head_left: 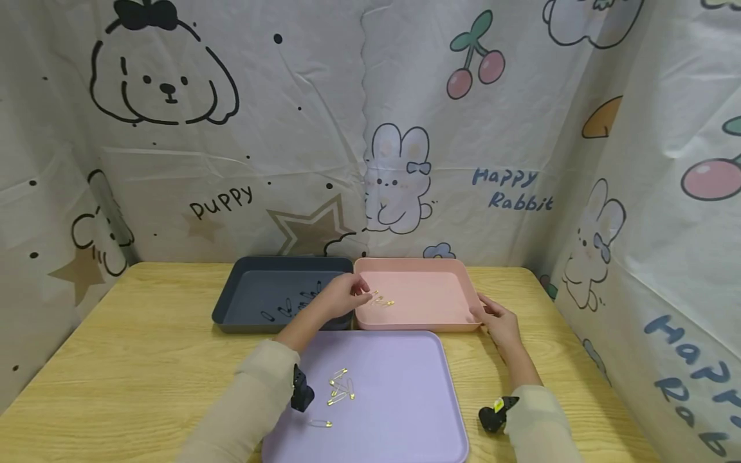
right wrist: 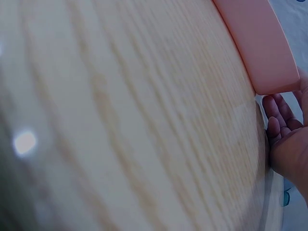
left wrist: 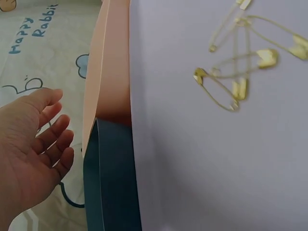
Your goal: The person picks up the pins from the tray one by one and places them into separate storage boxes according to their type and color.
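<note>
My left hand (head_left: 341, 297) is over the left side of the pink tray (head_left: 428, 283), pinching a gold safety pin (head_left: 375, 292) between thumb and fingertips. Just beneath lie a few more gold safety pins (head_left: 389, 303). At the tray's front right corner, my right hand (head_left: 502, 325) grips the rim, with the thumb at the inner side and fingers curled outside. The right wrist view has that pink corner (right wrist: 276, 72) beside the curled fingers. Several gold safety pins (head_left: 341, 389) lie on the lavender tray (head_left: 399, 399) in front, one apart from a loose cluster.
A dark grey tray (head_left: 231, 308) touches the pink one on its left and holds several black safety pins (head_left: 285, 308). The trays stand on a wood-grain table (head_left: 116, 360). Printed cloth (head_left: 312, 148) hangs behind and along both sides.
</note>
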A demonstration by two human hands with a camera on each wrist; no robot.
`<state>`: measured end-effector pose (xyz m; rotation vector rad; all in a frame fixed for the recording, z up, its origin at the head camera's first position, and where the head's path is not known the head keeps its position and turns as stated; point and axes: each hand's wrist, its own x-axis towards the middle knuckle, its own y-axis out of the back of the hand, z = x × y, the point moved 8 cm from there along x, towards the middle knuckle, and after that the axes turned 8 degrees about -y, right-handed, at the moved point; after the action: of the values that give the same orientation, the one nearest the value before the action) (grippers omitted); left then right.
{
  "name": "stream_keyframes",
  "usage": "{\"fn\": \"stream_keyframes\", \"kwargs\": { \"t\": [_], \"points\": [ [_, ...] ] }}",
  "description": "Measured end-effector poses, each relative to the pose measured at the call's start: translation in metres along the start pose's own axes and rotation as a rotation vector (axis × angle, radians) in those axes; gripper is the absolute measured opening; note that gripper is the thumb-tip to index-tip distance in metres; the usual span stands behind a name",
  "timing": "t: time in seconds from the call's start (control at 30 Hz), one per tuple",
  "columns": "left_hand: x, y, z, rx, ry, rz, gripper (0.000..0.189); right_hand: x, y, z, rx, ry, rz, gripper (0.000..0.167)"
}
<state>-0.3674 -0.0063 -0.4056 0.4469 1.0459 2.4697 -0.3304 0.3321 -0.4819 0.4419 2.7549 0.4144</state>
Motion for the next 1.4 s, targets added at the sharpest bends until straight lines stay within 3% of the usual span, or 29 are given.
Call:
{"fn": "stream_keyframes", "kwargs": {
  "t": [0.23, 0.6, 0.77, 1.0, 1.23, 1.4],
  "points": [
    [-0.021, 0.002, 0.0, 0.031, -0.006, -0.028, 0.016, -0.002, -0.001, -0.001, 0.006, -0.006, -0.005, 0.06],
    [-0.075, 0.011, 0.008, 0.13, -0.181, -0.094, 0.017, -0.001, 0.001, -0.003, -0.017, 0.005, 0.008, 0.058],
    [-0.102, 0.006, 0.006, 0.149, -0.227, -0.164, 0.018, 0.0, 0.0, -0.001, -0.032, -0.009, -0.003, 0.06],
    [-0.139, -0.011, 0.011, 0.154, -0.356, -0.245, 0.015, -0.001, -0.001, 0.001, -0.045, -0.012, -0.009, 0.061],
    [-0.166, -0.025, 0.007, 0.216, -0.345, -0.345, 0.014, -0.001, 0.0, 0.0, -0.034, -0.019, 0.0, 0.059],
    [-0.176, -0.026, 0.005, 0.269, -0.341, -0.35, 0.014, -0.002, -0.001, -0.001, -0.03, -0.02, 0.006, 0.059]
  ]
}}
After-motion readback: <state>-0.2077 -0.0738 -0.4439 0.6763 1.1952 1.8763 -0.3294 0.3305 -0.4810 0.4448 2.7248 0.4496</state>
